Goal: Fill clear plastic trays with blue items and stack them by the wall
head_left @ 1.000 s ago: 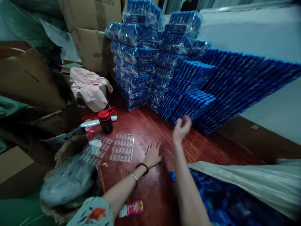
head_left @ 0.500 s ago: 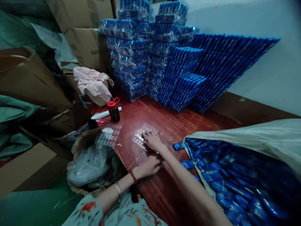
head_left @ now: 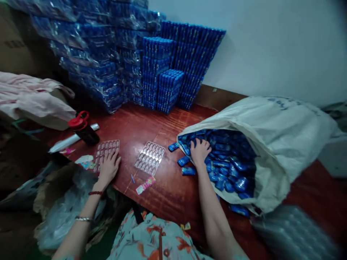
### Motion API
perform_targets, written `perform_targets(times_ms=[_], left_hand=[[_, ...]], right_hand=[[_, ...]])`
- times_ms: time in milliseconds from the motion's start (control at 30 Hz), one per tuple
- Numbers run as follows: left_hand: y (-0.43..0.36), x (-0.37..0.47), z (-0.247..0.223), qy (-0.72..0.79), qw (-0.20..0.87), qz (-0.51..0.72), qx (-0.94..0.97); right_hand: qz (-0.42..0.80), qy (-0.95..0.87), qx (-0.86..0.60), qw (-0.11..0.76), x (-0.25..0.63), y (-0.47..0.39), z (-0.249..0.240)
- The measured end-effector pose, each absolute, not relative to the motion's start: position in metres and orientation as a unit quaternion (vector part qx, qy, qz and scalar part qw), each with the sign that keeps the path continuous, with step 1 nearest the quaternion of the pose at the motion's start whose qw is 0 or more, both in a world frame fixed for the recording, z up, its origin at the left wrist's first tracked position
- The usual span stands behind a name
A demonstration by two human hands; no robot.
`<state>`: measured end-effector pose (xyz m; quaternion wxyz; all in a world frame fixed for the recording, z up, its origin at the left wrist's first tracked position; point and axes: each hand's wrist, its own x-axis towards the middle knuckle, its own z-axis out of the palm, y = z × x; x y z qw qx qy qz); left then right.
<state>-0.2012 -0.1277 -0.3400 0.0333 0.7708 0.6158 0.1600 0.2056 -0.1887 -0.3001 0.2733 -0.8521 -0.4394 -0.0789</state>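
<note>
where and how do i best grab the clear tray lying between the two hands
The clear tray is probably best pinched by its right rim, coming from the right: it lies flat, moulded pockets fill its middle, and the pink strip lies by its near edge.

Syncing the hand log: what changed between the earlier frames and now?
The right hand has left the clear tray and moved right, to the blue packets in the sack. The left hand has moved left, to the other tray. The clear tray itself has shifted right, away from the bottle. The bottle and blue stacks stayed put.
</note>
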Motion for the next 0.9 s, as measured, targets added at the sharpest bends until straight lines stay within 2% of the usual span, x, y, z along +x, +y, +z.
perform_targets(times_ms=[100, 167, 300, 400, 500, 633, 900], left_hand=[[-0.120, -0.185, -0.334, 0.611, 0.026, 0.155, 0.776], [-0.116, -0.176, -0.327, 0.602, 0.015, 0.198, 0.773], [-0.129, -0.142, -0.314, 0.468, 0.071, 0.292, 0.831], [-0.156, -0.097, -0.311, 0.338, 0.100, 0.251, 0.902], [-0.176, -0.058, -0.316, 0.312, 0.068, 0.170, 0.932], [-0.173, -0.050, -0.326, 0.351, 0.064, 0.094, 0.929], [-0.157, -0.095, -0.327, 0.289, 0.145, 0.066, 0.944]], right_hand=[[-0.114, -0.373, -0.894, 0.221, 0.252, -0.197, -0.289], [-0.136, -0.341, -0.907, 0.208, 0.278, -0.201, -0.281], [-0.146, -0.342, -0.916, 0.152, 0.319, -0.199, -0.264], [-0.095, -0.371, -0.920, 0.079, 0.333, -0.191, -0.255], [-0.055, -0.399, -0.915, 0.022, 0.332, -0.189, -0.250], [0.007, -0.439, -0.898, 0.018, 0.309, -0.197, -0.254], [0.010, -0.481, -0.875, 0.042, 0.270, -0.225, -0.272]])
